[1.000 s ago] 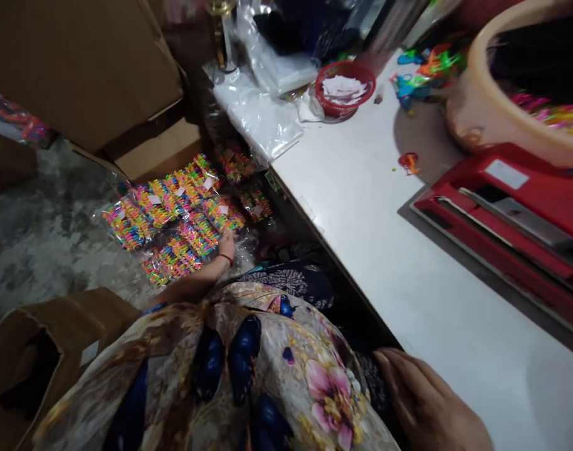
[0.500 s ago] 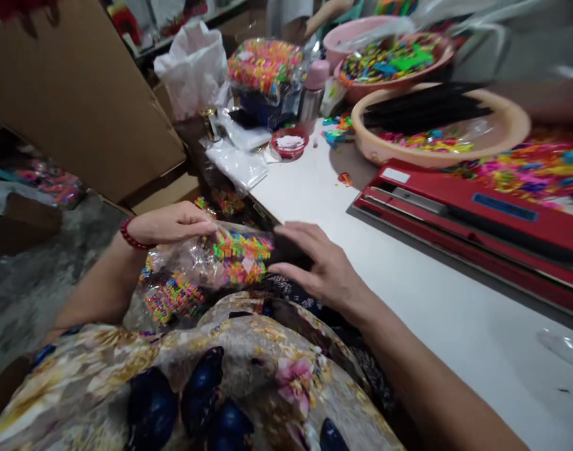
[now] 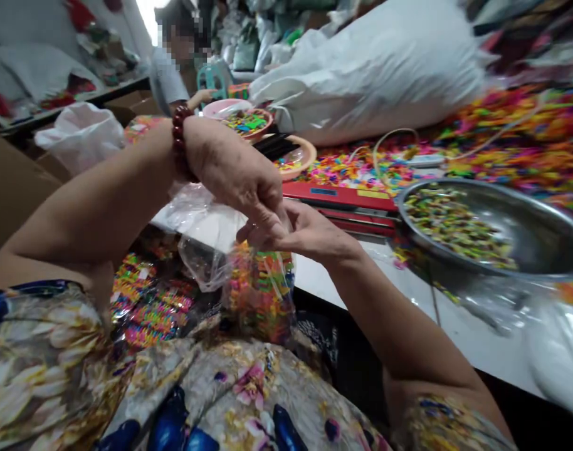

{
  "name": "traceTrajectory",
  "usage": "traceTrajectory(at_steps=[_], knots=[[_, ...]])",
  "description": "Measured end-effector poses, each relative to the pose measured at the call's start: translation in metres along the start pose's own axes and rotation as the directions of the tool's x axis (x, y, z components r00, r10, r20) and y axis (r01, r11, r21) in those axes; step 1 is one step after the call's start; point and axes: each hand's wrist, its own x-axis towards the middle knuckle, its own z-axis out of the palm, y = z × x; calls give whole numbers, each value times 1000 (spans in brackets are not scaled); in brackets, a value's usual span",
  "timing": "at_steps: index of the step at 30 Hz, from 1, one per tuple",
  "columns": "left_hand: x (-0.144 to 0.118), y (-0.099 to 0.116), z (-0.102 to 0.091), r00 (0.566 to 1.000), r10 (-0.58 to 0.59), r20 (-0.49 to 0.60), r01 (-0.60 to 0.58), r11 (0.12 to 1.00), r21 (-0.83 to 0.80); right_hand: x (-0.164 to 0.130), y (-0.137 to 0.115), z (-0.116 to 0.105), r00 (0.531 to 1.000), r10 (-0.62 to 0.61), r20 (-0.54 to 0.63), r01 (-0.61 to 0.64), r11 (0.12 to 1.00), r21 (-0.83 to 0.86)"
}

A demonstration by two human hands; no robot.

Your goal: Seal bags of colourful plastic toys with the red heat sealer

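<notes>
A clear plastic bag (image 3: 261, 291) packed with small, bright multicoloured plastic pieces hangs upright above my lap. My left hand (image 3: 242, 172), wearing a dark red bead bracelet on the wrist, bends down over its top with fingers closed. My right hand (image 3: 312, 232) meets it from the right, its fingers also closed at the bag's upper edge. Fingertips of both hands overlap, so their exact grip on the plastic is partly hidden. Loose clear film (image 3: 206, 244) spreads out left of the bag. Lower left lie more filled bags (image 3: 159, 307).
A steel bowl (image 3: 460, 232) of small pieces stands on the white table (image 3: 321, 282) at right. Behind my hands is a long red device (image 3: 343, 194). Colourful pieces (image 3: 516, 138) are heaped under a big white sack (image 3: 375, 75). Another person (image 3: 171, 69) is at the back left.
The view has swung right and up. Both hands have come together at the bag's top, and the bag, earlier lying tilted between them, now hangs upright.
</notes>
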Motion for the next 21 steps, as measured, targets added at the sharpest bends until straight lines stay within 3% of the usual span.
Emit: traceTrajectory(at_steps=[2,3,5,6,7,8,10,12,13,15,17,19,20,21], knots=[[29,-2,-12,973,-52,-226,38,997,-65,-15,7,-16,996,90,-1,-90,995,52],[45,-6,-17,923,-63,-379,35,996,-82,-22,12,-24,991,126,-42,-124,991,50],[78,-20,-26,775,-22,-631,-27,997,-69,-35,23,-40,966,187,-182,-187,982,14],[95,-29,-30,721,19,-693,-74,996,-49,-41,27,-48,946,204,-250,-213,977,-12],[111,-38,-33,705,65,-706,-123,992,-32,-46,31,-55,928,211,-307,-233,972,-36],[125,-47,-34,718,101,-688,-159,987,-21,-51,34,-61,912,213,-351,-248,967,-55],[148,-63,-35,812,160,-562,-198,980,-6,-59,40,-73,887,212,-411,-265,961,-74],[162,-77,-33,929,214,-301,-209,977,47,-65,47,-83,869,217,-445,-281,956,-83],[166,-83,-31,964,223,-145,-212,973,90,-69,51,-89,862,222,-456,-296,950,-97],[171,-94,-30,978,203,56,-210,964,165,-76,60,-102,850,225,-477,-343,923,-175],[174,-105,-28,981,191,11,-190,961,200,-85,70,-118,847,197,-494,-390,862,-324],[178,-115,-22,951,243,-191,-202,957,208,-95,82,-134,837,138,-529,-422,778,-466],[183,-118,-17,903,292,-316,-234,949,209,-100,89,-142,821,108,-561,-441,744,-502],[188,-121,-9,824,343,-450,-280,938,202,-104,97,-148,794,88,-602,-462,732,-502]])
